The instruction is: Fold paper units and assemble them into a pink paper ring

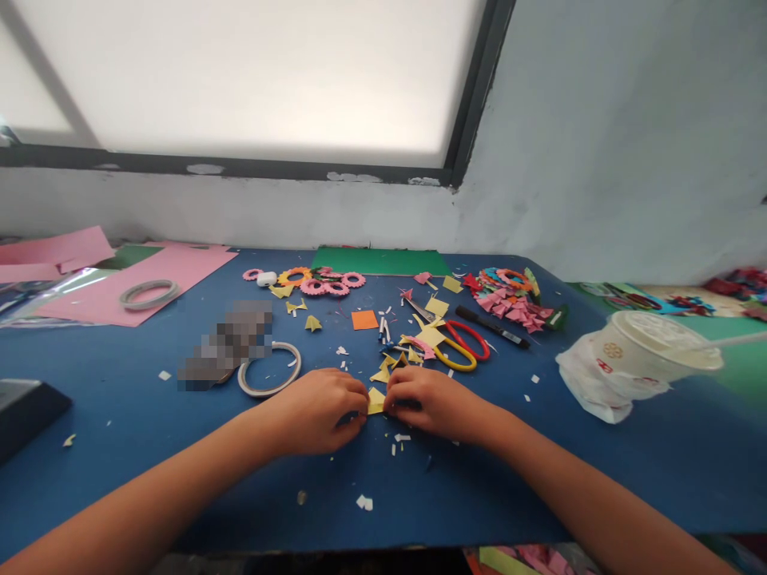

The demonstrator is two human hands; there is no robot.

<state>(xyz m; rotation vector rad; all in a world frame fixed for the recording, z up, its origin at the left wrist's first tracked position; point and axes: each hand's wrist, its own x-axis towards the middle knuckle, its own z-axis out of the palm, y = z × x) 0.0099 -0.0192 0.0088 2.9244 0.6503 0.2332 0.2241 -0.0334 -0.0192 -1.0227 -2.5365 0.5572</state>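
A small piece of yellow paper [375,401] lies between my two hands, low over the blue table. My left hand [327,409] pinches its left edge, fingers closed. On the other edge, my right hand [428,403] grips the paper with thumb and fingers together. Just beyond my right hand are folded yellow paper pieces [382,373] and a pair of scissors [459,351] with one red and one yellow handle loop. A roll of tape [269,370] lies beside my left forearm. An orange paper square [364,320] sits farther back.
A lidded cup [638,355] with a straw stands at the right in a white bag. A black marker [492,327] lies behind the scissors. Scalloped paper rings [332,283], a green sheet [383,261] and pink sheets [129,287] are toward the wall. Paper scraps are scattered about.
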